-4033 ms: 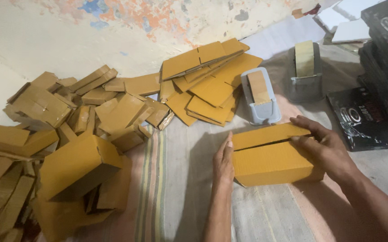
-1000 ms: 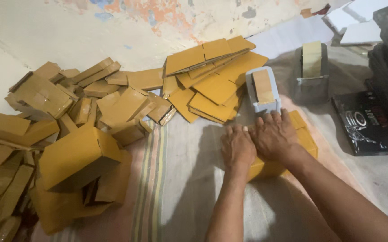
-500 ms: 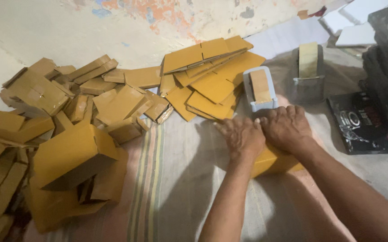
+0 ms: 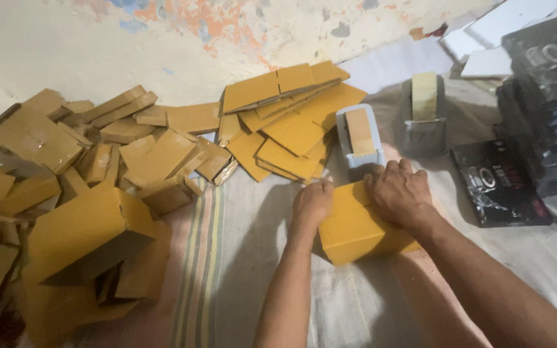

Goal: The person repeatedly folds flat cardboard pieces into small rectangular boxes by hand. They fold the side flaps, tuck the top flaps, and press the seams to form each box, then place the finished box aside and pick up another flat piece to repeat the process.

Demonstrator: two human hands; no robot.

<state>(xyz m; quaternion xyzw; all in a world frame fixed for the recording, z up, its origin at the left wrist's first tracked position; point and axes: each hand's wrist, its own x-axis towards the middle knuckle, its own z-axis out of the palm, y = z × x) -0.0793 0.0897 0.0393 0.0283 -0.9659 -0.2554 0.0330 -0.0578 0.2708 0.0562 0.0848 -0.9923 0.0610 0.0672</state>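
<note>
A: Left hand (image 4: 312,204) has its fingers (image 4: 309,191) curled down on the near-left top edge of the yellow cardboard box (image 4: 356,231). Right hand (image 4: 399,192) lies flat over the top flap, fingers spread, pressing rather than gripping. The box sits on the cloth-covered floor (image 4: 356,303) under both palms.

B: Risks?

A: Uneven pressure could crush a wall or let the flap spring up. The cloth looks slippery, so the box may skate.

B: Surroundings?

A: Blue-grey tape dispenser (image 4: 359,137) just beyond the fingertips, a grey one (image 4: 424,116) right of it. Flat box blanks (image 4: 291,113) further out, folded boxes (image 4: 92,187) piled far left, black packages (image 4: 542,109) right. Nothing blocks the hands.
</note>
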